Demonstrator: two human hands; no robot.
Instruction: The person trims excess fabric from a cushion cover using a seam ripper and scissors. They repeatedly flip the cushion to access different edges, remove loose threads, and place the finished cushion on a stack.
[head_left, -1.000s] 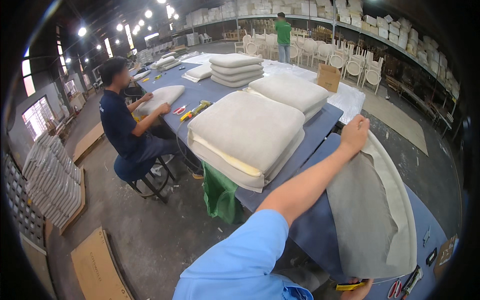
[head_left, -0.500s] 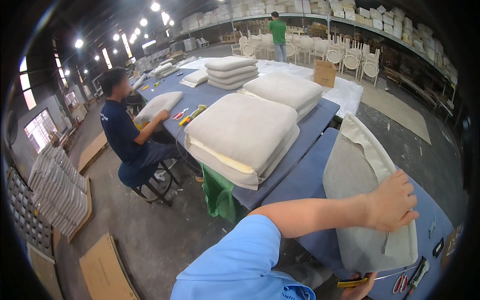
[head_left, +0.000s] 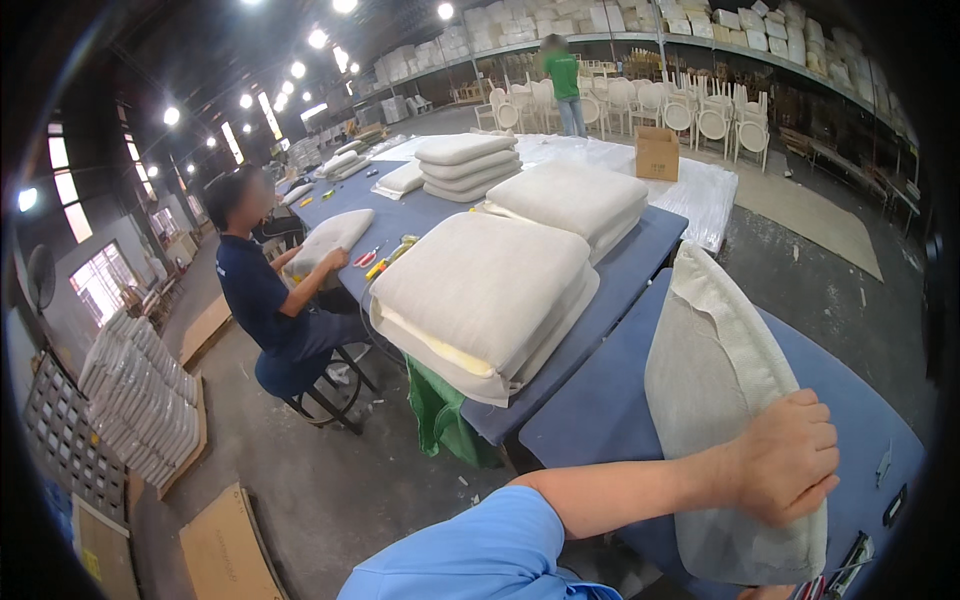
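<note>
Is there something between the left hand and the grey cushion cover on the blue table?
No. The left hand already lies directly on the grey cushion cover, nothing between them. The right hand is barely visible.

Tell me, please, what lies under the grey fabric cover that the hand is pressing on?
The grey fabric cover lies on the blue table, left hand on top. Anything beneath it is hidden.

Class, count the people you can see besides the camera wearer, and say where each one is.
2: a seated person working at the left side of the long blue table, and a standing person near the far chairs. Others may be hidden.
</note>
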